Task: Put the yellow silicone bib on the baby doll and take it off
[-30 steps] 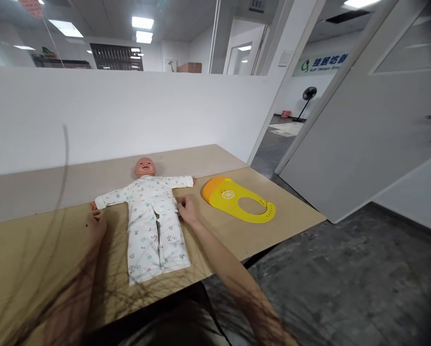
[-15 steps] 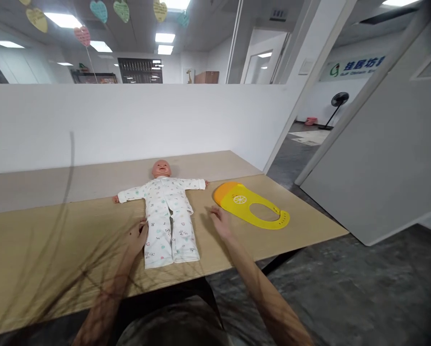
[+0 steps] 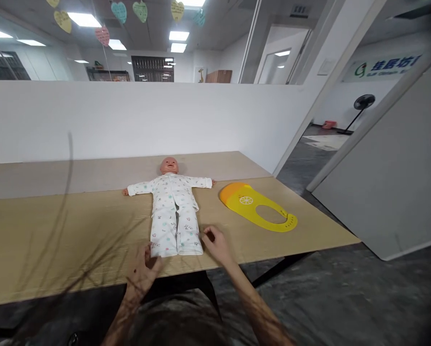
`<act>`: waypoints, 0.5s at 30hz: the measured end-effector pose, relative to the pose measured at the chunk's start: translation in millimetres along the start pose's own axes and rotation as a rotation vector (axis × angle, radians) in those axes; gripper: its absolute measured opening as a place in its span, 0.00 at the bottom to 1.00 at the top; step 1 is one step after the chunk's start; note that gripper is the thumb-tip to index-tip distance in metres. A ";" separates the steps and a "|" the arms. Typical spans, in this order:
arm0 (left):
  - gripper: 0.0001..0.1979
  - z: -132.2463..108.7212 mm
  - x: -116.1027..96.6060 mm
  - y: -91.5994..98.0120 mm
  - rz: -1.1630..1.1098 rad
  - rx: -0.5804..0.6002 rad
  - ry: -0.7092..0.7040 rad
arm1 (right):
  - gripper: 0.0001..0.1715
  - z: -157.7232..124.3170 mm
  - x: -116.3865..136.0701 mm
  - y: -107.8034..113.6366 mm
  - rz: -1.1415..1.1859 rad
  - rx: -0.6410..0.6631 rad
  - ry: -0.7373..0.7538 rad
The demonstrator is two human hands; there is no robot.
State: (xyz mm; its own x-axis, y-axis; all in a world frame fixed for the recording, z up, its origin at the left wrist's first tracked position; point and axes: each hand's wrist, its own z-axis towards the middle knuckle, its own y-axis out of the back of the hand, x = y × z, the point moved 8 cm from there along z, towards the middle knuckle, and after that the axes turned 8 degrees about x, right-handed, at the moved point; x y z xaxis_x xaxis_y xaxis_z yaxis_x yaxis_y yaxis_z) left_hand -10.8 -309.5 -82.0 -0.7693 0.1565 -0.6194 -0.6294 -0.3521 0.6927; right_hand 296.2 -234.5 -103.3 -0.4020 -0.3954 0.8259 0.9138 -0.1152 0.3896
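A baby doll (image 3: 169, 166) lies face up on the table, arms spread. It wears a white patterned top (image 3: 171, 192) and matching trousers (image 3: 164, 233). My left hand (image 3: 143, 270) is at the lower outer corner of the trouser leg on the left, thumb and fingers apart. Beside the other trouser leg, my right hand (image 3: 218, 246) has its thumb and forefinger bent, with a gap between them. Its fingertips are close to the cloth edge; contact is unclear. To the right of the doll lies a yellow bib (image 3: 262, 222) with an orange end.
The wooden table (image 3: 74, 226) meets a white partition wall (image 3: 110, 120) with glass above. A grey door (image 3: 384, 192) stands at the right, with a floor fan (image 3: 364, 102) beyond. Dark hair strands hang across the left part of the view.
Both hands have moved nearer to me, down to the lower trouser legs. My right hand has come in from near the bib to the doll's leg. The view has shifted slightly.
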 end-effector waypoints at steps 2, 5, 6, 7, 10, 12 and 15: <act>0.20 -6.6 -12.9 -1.6 0.081 -0.038 -0.108 | 0.17 1.1 -2.4 2.1 0.064 -0.027 -0.002; 0.20 -3.4 -30.8 -5.4 0.184 -0.092 -0.211 | 0.18 4.0 -6.8 2.8 0.111 -0.031 0.001; 0.19 -1.2 -37.3 -7.1 0.216 -0.104 -0.255 | 0.18 4.5 -7.7 3.0 0.116 -0.034 0.005; 0.17 0.4 -44.1 -9.1 0.253 -0.114 -0.305 | 0.18 4.8 -8.4 3.3 0.121 -0.038 0.009; 0.10 -0.8 -60.3 -14.6 0.394 -0.154 -0.439 | 0.19 5.2 -9.2 4.0 0.134 -0.050 0.018; 0.10 -4.3 -65.8 -16.8 0.477 -0.185 -0.488 | 0.19 5.3 -9.2 3.8 0.136 -0.053 0.019; 0.14 -3.0 -64.5 -18.9 0.571 -0.177 -0.466 | 0.19 5.1 -9.0 3.7 0.145 -0.055 0.014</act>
State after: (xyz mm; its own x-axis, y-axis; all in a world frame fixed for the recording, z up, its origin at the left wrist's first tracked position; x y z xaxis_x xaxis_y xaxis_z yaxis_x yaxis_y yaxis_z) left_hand 51.0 -315.7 -56.2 -0.9619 0.2655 0.0651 -0.1226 -0.6320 0.7652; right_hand 303.0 -226.7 -107.2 -0.2646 -0.4245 0.8659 0.9643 -0.1058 0.2428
